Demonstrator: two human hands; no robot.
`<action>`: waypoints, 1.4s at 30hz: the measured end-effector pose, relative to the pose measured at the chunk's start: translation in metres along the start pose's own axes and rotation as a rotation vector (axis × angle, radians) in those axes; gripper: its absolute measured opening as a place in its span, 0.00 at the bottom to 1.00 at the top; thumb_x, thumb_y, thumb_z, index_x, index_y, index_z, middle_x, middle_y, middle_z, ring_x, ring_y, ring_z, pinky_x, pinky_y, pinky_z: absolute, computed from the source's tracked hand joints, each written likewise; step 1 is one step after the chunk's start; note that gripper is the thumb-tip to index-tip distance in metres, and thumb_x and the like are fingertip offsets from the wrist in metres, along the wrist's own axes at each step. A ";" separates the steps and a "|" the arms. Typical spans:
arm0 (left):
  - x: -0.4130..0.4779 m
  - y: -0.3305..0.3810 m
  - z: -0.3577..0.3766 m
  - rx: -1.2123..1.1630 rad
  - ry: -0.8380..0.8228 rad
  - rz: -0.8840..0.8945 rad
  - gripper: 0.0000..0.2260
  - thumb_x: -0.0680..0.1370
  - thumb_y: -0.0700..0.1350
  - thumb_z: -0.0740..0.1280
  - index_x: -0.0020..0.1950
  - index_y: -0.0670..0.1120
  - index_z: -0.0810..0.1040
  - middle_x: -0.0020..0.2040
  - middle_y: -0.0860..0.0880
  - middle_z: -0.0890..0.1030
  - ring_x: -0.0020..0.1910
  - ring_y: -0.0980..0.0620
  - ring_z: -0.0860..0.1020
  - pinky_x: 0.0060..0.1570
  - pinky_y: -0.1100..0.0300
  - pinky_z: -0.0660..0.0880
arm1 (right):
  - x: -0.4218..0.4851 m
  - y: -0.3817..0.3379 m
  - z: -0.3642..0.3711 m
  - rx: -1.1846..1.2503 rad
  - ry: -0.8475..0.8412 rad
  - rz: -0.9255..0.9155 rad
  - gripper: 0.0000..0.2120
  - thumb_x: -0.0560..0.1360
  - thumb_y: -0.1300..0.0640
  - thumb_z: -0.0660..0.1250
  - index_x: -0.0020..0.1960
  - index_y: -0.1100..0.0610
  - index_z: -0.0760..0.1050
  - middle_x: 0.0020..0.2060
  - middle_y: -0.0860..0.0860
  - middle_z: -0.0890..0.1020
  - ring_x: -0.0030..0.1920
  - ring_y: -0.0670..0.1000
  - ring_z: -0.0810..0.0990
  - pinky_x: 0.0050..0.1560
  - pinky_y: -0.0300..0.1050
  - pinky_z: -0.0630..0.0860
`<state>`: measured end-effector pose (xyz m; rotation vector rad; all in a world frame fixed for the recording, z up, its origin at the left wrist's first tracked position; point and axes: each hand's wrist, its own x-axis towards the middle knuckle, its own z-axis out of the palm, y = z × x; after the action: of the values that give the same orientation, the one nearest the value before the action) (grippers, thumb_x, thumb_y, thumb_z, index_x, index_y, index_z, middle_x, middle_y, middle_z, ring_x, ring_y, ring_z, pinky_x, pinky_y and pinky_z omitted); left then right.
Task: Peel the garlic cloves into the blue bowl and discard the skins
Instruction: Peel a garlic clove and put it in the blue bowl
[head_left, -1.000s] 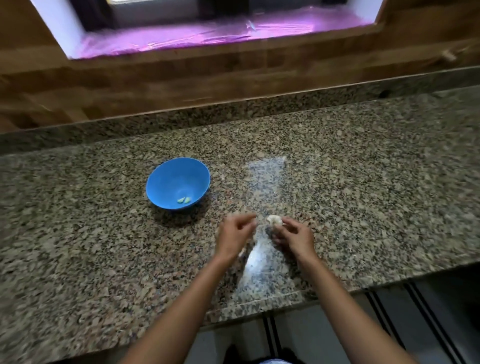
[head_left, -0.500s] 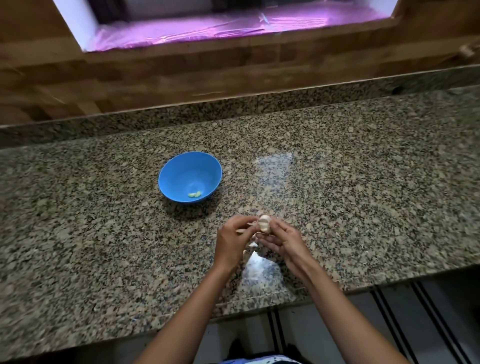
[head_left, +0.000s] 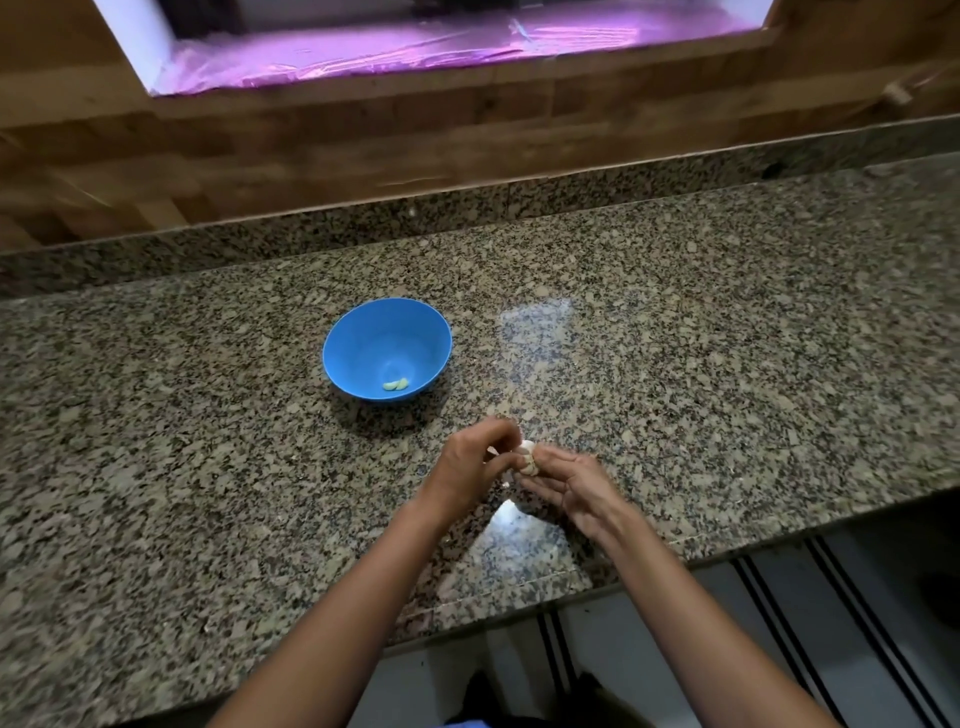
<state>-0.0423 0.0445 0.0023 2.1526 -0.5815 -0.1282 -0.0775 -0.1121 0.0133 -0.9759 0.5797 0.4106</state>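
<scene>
Granite counter (head_left: 727, 364) bearing the blue bowl (head_left: 387, 348) (two peeled cloves (head_left: 396, 384) inside). Near its front edge, the left hand (head_left: 470, 462) and right hand (head_left: 571, 486) together pinch a garlic bulb (head_left: 527, 457).

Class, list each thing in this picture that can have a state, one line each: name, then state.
blue bowl: upright on the counter, holding peeled cloves
garlic: held between both hands above the counter
left hand: gripping the garlic
right hand: gripping the garlic
</scene>
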 end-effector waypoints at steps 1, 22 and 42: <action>0.001 -0.002 0.000 0.000 -0.039 -0.003 0.03 0.75 0.39 0.69 0.46 0.42 0.77 0.40 0.52 0.78 0.39 0.60 0.77 0.43 0.69 0.76 | 0.000 0.001 0.000 -0.005 0.009 -0.004 0.09 0.74 0.69 0.64 0.53 0.67 0.76 0.38 0.59 0.84 0.37 0.54 0.84 0.37 0.41 0.81; 0.006 0.002 0.004 0.290 -0.135 -0.389 0.08 0.78 0.37 0.62 0.41 0.45 0.75 0.40 0.49 0.80 0.38 0.51 0.79 0.44 0.59 0.77 | 0.027 -0.047 -0.051 -1.189 0.500 -0.398 0.23 0.74 0.44 0.64 0.64 0.56 0.71 0.59 0.53 0.75 0.52 0.51 0.76 0.43 0.40 0.73; 0.004 0.016 0.002 0.191 0.055 -0.586 0.03 0.73 0.39 0.72 0.39 0.44 0.81 0.36 0.50 0.82 0.37 0.56 0.80 0.37 0.63 0.77 | 0.029 0.009 -0.028 -1.275 -0.007 -0.447 0.09 0.76 0.52 0.65 0.50 0.55 0.80 0.45 0.50 0.83 0.46 0.49 0.80 0.49 0.45 0.77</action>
<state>-0.0452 0.0333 0.0139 2.4487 0.0885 -0.3411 -0.0682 -0.1301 -0.0227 -2.2629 0.0027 0.3584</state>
